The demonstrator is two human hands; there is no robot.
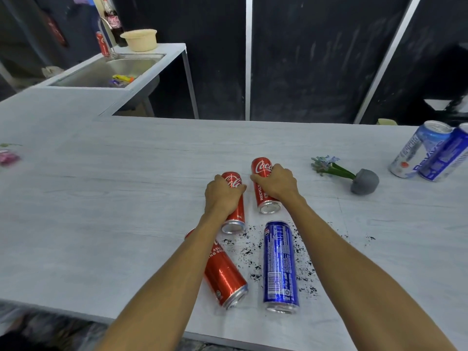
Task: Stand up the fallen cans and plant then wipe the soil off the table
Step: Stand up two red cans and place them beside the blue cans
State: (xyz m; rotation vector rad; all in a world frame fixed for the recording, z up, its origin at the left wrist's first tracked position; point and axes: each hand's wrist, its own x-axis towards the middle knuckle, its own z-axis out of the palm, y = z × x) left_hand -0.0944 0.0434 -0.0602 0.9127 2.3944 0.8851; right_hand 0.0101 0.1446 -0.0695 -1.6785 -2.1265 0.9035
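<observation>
Several slim cans lie on their sides on the grey table (101, 198). My left hand (219, 196) grips a fallen red cola can (235, 214). My right hand (277, 182) grips a second fallen red cola can (263, 198) beside it. Nearer me lie a third red can (224, 277), partly under my left forearm, and a blue can (279, 267). Black soil (249, 252) is scattered around these two. A small plant with pale blue flowers in a grey pot (364, 181) lies tipped over to the right.
Two blue and white cans (430, 153) stand at the far right edge of the table. A purple object (8, 157) sits at the far left. Behind, a steel sink (114, 69) holds items, with a beige bowl (139, 39), a cola bottle and a red can by it.
</observation>
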